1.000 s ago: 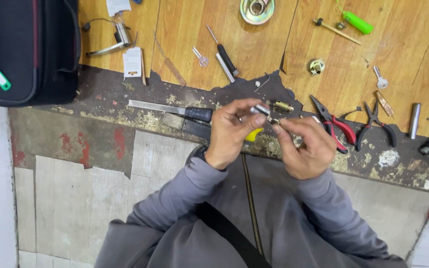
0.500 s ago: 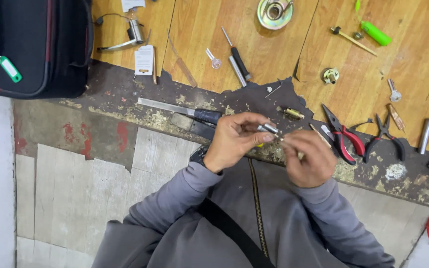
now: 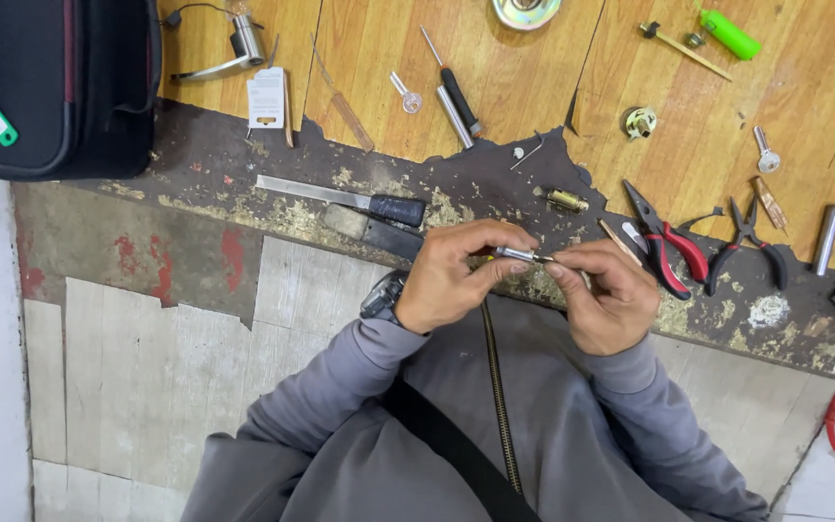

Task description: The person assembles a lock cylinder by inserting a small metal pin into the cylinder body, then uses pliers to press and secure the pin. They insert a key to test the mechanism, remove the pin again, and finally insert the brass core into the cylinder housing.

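Both hands meet at the near edge of a worn wooden workbench (image 3: pixel 533 77). My left hand (image 3: pixel 456 275) pinches a small silver metal cylinder (image 3: pixel 519 255) between thumb and fingertips. My right hand (image 3: pixel 606 295) closes on the other end of the same piece, fingers curled around it. A bit of yellow shows just under the left fingers. A dark watch sits on my left wrist. Grey sleeves and a zipped grey jacket fill the bottom of the view.
On the bench lie a flat metal file with a black handle (image 3: pixel 340 198), red-handled pliers (image 3: pixel 669 246), black pliers (image 3: pixel 751 242), a screwdriver (image 3: pixel 451 87), a small brass cylinder (image 3: pixel 567 200), keys, a green lighter (image 3: pixel 730 34). A black bag (image 3: pixel 50 87) stands at the top left.
The view has shifted slightly. My hands stay together on the small metal piece, with the fingers working around it and drawing a little closer.
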